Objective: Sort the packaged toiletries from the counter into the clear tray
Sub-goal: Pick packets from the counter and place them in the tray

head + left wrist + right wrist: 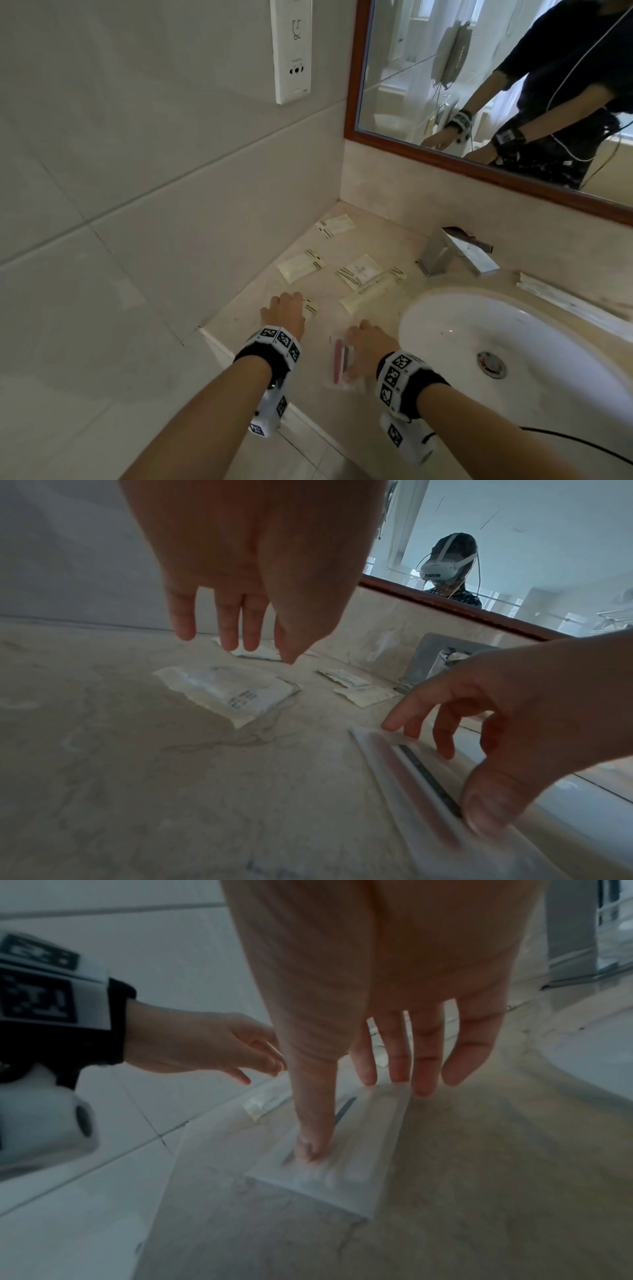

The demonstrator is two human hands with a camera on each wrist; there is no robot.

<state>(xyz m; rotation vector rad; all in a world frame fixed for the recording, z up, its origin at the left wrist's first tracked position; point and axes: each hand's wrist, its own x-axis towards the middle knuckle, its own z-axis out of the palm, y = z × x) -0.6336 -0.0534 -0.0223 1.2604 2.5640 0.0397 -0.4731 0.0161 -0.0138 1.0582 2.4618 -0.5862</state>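
A clear flat packet (339, 363) with a pink stick and a dark strip inside lies near the counter's front edge, left of the sink. My right hand (359, 342) rests on it. In the right wrist view its thumb (308, 1148) presses the packet (342, 1185) down, and the straight fingers reach its far end. My left hand (291, 298) hovers with straight, hanging fingers (232, 642) over a small cream sachet (310, 306) and grips nothing. The sachet (236, 691) lies flat on the counter. Several more cream packets (358, 269) lie further back.
The white sink (428, 318) fills the right side, with a chrome faucet (452, 253) behind it. A long clear flat object (565, 301), perhaps the tray, lies beyond the sink. A tiled wall bounds the counter on the left, and the mirror (445, 85) hangs behind it.
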